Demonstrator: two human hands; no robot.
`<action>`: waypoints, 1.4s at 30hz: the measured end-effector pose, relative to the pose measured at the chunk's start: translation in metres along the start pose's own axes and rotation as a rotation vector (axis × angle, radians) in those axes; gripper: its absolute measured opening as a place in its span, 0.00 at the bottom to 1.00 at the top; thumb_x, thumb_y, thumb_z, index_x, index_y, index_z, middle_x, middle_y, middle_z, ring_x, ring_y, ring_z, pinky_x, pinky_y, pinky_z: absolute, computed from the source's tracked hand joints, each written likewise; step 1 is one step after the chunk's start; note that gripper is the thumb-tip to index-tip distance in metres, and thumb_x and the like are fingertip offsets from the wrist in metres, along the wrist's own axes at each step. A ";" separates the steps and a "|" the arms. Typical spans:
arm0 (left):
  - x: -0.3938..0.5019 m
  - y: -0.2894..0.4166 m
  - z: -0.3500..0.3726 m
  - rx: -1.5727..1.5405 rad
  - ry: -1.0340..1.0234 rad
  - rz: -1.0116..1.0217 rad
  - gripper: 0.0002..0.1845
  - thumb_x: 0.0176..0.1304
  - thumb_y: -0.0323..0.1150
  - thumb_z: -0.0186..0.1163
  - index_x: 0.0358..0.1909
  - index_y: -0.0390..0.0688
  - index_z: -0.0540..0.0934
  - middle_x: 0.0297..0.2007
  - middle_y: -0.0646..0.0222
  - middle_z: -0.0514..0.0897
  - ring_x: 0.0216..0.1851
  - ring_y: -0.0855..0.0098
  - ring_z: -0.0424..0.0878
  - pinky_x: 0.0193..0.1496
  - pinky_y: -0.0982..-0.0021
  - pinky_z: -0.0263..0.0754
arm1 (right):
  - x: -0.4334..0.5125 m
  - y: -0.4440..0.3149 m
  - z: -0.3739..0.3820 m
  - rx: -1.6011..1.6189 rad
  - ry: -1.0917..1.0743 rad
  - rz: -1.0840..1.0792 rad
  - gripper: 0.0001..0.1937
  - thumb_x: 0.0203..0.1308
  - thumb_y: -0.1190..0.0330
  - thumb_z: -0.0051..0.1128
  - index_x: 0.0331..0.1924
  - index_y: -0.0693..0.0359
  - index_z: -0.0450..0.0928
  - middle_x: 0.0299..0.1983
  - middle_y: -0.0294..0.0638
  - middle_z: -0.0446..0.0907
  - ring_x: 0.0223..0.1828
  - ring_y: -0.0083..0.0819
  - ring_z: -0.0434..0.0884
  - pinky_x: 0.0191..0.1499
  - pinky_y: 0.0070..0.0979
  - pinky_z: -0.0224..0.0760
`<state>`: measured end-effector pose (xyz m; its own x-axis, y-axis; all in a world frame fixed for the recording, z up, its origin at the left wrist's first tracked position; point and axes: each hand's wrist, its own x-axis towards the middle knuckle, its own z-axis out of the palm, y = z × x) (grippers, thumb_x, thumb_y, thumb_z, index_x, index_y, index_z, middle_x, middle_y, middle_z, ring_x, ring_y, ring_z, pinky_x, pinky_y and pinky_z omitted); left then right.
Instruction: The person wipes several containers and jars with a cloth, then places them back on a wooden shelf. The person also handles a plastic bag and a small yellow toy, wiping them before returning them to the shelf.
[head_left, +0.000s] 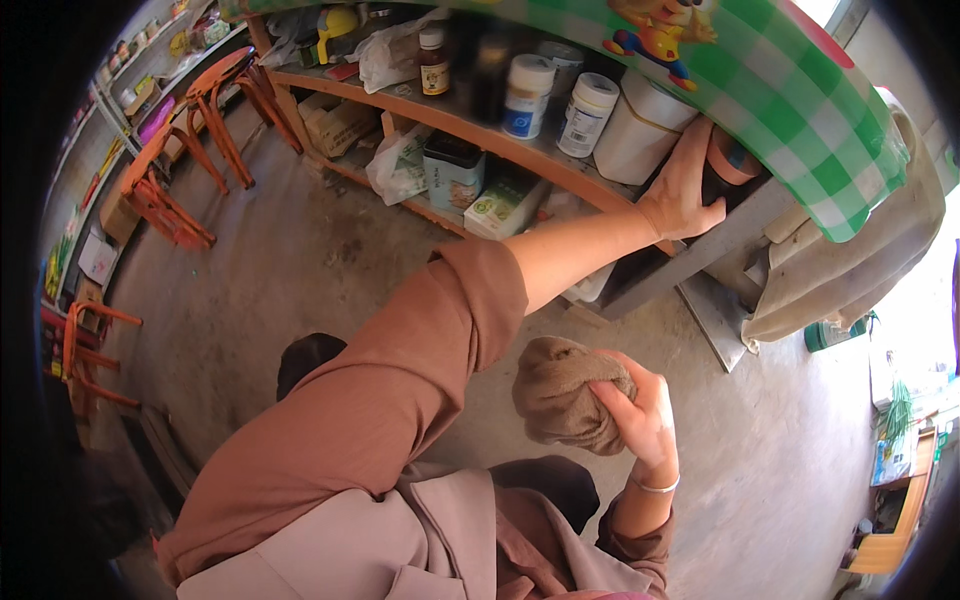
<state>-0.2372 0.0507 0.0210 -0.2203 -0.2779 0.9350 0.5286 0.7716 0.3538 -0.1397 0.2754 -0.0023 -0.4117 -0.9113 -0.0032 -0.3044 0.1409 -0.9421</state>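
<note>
My left hand (679, 184) reaches onto the right end of a wooden shelf (480, 135), between a pale lidded canister (641, 127) and a dark jar with a reddish-brown lid (731, 157). Its thumb is spread, and its fingertips are hidden at the back, so its hold cannot be told. Lower down, my right hand (645, 412) holds a bunched brown cloth (566, 394) above the floor. Left of the canister stand two white plastic bottles with white caps (529, 97) and a brown glass bottle (433, 64).
A green checked tablecloth (795, 97) overhangs the shelf. Below are a blue-grey tin (454, 172) and a green-and-white box (502, 206). Orange stools (217, 75) stand at left. A beige cloth (847, 247) hangs at right, beside a green container (829, 334) on the floor.
</note>
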 end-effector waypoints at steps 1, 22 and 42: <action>-0.001 0.001 -0.001 0.012 -0.025 0.040 0.51 0.43 0.27 0.64 0.70 0.31 0.48 0.64 0.39 0.58 0.67 0.41 0.58 0.71 0.56 0.51 | 0.001 0.001 0.000 -0.004 0.000 0.003 0.16 0.53 0.70 0.60 0.46 0.68 0.79 0.27 0.53 0.81 0.27 0.36 0.81 0.37 0.26 0.74; -0.003 -0.001 -0.032 0.201 -0.235 0.143 0.47 0.39 0.29 0.75 0.66 0.45 0.64 0.70 0.46 0.50 0.71 0.41 0.51 0.72 0.54 0.53 | 0.019 0.001 0.011 0.079 0.057 0.080 0.14 0.56 0.73 0.57 0.47 0.72 0.79 0.33 0.43 0.83 0.36 0.23 0.78 0.44 0.22 0.73; -0.020 -0.003 -0.033 0.203 -0.217 0.182 0.43 0.43 0.23 0.64 0.67 0.55 0.67 0.69 0.42 0.52 0.69 0.41 0.55 0.72 0.52 0.54 | 0.025 -0.006 0.020 0.103 0.089 0.087 0.14 0.58 0.73 0.56 0.46 0.73 0.78 0.34 0.40 0.82 0.38 0.21 0.76 0.45 0.21 0.71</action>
<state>-0.2071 0.0348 0.0021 -0.3179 -0.0139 0.9480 0.4061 0.9015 0.1494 -0.1308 0.2440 -0.0033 -0.5086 -0.8589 -0.0605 -0.1768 0.1730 -0.9689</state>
